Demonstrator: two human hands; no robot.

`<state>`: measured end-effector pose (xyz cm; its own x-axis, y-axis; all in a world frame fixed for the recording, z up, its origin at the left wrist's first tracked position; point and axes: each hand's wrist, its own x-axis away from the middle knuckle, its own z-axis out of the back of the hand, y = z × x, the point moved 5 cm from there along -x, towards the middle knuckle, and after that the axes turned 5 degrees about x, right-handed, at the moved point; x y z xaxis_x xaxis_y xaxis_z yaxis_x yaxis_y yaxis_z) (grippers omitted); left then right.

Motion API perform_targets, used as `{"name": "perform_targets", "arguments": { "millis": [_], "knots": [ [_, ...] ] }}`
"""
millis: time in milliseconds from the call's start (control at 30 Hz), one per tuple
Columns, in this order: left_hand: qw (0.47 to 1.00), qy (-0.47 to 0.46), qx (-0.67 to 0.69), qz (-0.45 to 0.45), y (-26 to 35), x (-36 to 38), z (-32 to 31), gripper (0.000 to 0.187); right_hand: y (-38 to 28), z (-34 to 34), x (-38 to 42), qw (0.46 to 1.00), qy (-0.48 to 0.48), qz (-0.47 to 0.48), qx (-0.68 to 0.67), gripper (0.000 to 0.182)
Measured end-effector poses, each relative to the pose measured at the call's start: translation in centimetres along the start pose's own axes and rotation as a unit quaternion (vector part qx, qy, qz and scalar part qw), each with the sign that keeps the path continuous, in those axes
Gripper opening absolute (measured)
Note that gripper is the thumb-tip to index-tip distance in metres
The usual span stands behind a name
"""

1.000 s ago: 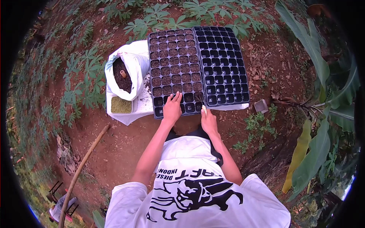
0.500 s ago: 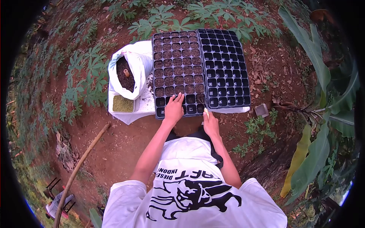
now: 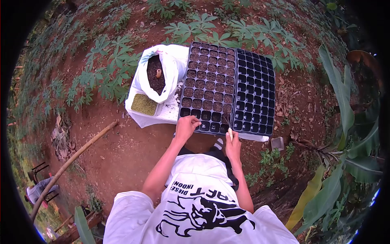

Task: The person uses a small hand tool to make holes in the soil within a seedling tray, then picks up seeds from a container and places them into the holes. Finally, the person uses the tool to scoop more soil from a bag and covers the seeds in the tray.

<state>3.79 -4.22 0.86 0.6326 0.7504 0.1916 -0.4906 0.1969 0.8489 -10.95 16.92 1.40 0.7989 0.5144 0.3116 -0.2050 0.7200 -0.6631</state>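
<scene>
My left hand (image 3: 187,127) is over the near left part of the soil-filled seedling tray (image 3: 208,85), fingers drawn together above the front row of cells; whether anything is between them is too small to tell. Closed around the pale handle of a small garden tool (image 3: 230,132), my right hand (image 3: 233,147) is at the tray's near right corner. The tool's dark, thin head points into a cell there and is hard to make out. Dark soil fills most of the cells, while the front rows look mostly unfilled. Alongside on the right lies a second black seedling tray (image 3: 252,89) with unfilled cells.
A white sack (image 3: 172,72) of dark soil, with a brownish cylindrical object (image 3: 158,73) in it, stands left of the trays. Before it sits a square container of greenish grains (image 3: 144,105). White sheeting (image 3: 164,116) lies underneath. Leafy plants surround the spot; a person (image 3: 40,190) is far left.
My left hand has gone from spread fingers on the soil cells to fingers drawn together nearer the front edge. My right hand stays at the corner with the tool. The camera view has shifted.
</scene>
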Motion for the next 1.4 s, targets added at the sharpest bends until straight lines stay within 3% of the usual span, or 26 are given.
{"name": "perform_targets", "arguments": {
  "millis": [200, 300, 333, 467, 600, 733, 800, 900, 1100, 1267, 1400],
  "knots": [
    [0.997, 0.053, 0.009, 0.058, -2.9, 1.5, 3.2, 0.022, -3.4, -1.7, 0.6, 0.996, -0.078, 0.021, 0.028, 0.039],
    [0.981, 0.174, 0.015, -0.081, -3.3, 2.3, 5.3, 0.023, -5.3, -3.2, 0.5, 0.991, -0.092, 0.082, 0.059, 0.038],
    [0.985, 0.159, 0.057, -0.038, -4.3, 2.5, 5.6, 0.024, -5.6, -4.0, 0.2, 0.990, -0.105, 0.084, 0.053, 0.036],
    [0.991, 0.075, 0.005, 0.108, -6.0, 3.0, 7.9, 0.023, -7.9, -7.2, -0.5, 0.977, -0.109, 0.173, 0.069, 0.037],
    [0.989, 0.135, 0.047, 0.040, -7.6, 3.2, 9.8, 0.017, -9.5, -10.1, -1.0, 0.968, -0.092, 0.215, 0.091, 0.037],
    [0.985, 0.128, 0.082, 0.078, -9.2, 3.4, 12.5, 0.017, -8.7, -12.4, -1.1, 0.966, -0.149, 0.159, 0.141, 0.031],
    [0.984, 0.134, 0.080, 0.086, -10.1, 3.3, 13.9, 0.017, -8.7, -12.9, -0.8, 0.966, -0.117, 0.159, 0.166, 0.032],
    [0.980, 0.197, -0.001, 0.007, -10.8, 2.8, 16.8, 0.017, -9.0, -13.5, -0.5, 0.963, -0.083, 0.139, 0.213, 0.035],
    [0.982, 0.184, -0.041, 0.001, -12.4, 0.5, 20.6, 0.019, -11.5, -14.6, 0.9, 0.953, -0.047, 0.115, 0.276, 0.036],
    [0.984, 0.147, -0.098, 0.007, -13.4, -2.0, 21.5, 0.032, -12.7, -14.3, 1.6, 0.963, -0.044, 0.064, 0.260, 0.037],
    [0.981, 0.109, -0.153, 0.050, -14.9, -3.2, 20.9, 0.049, -16.4, -14.0, 2.5, 0.960, 0.020, 0.177, 0.216, 0.029]
  ]
}}
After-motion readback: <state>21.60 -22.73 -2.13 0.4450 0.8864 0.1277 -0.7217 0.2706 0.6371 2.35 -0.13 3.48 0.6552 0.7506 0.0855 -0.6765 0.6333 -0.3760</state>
